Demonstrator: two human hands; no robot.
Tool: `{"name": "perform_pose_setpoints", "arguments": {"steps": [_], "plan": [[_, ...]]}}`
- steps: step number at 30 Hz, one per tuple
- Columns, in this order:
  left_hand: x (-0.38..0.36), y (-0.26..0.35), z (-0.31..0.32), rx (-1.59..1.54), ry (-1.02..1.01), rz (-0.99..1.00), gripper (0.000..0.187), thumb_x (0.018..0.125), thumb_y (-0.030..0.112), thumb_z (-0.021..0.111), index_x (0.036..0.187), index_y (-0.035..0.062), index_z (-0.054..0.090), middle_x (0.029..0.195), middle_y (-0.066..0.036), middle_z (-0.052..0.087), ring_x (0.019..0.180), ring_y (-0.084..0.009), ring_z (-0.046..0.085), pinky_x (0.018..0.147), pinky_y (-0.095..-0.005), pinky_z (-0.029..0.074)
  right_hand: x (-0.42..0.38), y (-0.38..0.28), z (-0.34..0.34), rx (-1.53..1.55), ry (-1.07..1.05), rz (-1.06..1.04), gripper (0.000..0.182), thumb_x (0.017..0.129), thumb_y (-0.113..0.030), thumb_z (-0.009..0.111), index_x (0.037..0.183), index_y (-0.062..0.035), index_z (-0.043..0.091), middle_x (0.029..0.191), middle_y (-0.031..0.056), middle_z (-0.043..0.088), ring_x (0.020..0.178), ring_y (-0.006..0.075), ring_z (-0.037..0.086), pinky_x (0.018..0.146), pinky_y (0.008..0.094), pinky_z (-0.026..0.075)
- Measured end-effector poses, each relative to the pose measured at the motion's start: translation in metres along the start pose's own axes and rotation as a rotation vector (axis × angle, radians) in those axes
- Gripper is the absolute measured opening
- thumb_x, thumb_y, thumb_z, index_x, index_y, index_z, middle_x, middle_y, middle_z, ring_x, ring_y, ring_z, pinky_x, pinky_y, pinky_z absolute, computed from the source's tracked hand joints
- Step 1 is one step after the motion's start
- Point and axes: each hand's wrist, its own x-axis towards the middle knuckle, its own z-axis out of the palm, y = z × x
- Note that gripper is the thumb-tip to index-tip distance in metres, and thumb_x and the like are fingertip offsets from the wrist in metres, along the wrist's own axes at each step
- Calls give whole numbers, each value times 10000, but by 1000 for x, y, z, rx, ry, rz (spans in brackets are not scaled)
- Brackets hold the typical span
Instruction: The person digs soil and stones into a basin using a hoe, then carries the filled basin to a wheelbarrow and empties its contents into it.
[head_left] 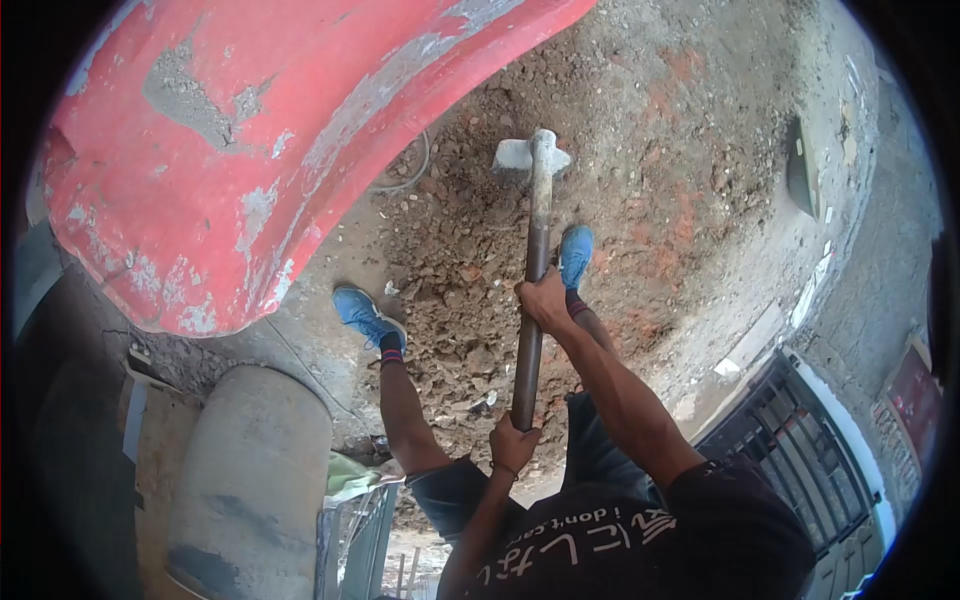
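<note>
A hoe-like tool with a long dark handle (pixel 533 260) runs down the middle of the view. Its pale, dirt-coated head (pixel 515 155) rests at the far end, over loose brown soil (pixel 450 270). My right hand (pixel 545 300) is wrapped round the middle of the handle. Lower down, near the handle's close end, my left hand (pixel 514 445) grips it with closed fingers. Broken clods and reddish crumbs lie beneath and beside the handle.
A peeling red panel (pixel 230 170) covers the upper left. My blue shoes (pixel 368 315) stand on either side of the handle. A grey rounded barrel-like object (pixel 250 480) is at the lower left, and a dark metal grille (pixel 790 440) at the lower right. A thin wire crosses the left ground.
</note>
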Motion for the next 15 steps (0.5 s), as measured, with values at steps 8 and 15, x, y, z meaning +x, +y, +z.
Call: {"name": "perform_pose_setpoints", "arguments": {"steps": [8, 15], "plan": [[16, -13, 17, 110, 20, -79, 428, 643, 263, 721, 915, -53, 621, 859, -251, 666, 843, -392, 659, 766, -452, 533, 25, 78, 42, 99, -102, 222, 239, 676, -134, 629, 742, 96, 612, 674, 164, 628, 598, 257, 640, 542, 375, 500], [23, -37, 14, 82, 27, 34, 328, 669, 225, 727, 815, -51, 626, 672, -203, 648, 649, -320, 680, 592, -405, 531, 44, 93, 60, 73, 9, 139, 171, 618, -90, 666, 638, 67, 601, 627, 144, 596, 490, 253, 575, 447, 379, 469]]}}
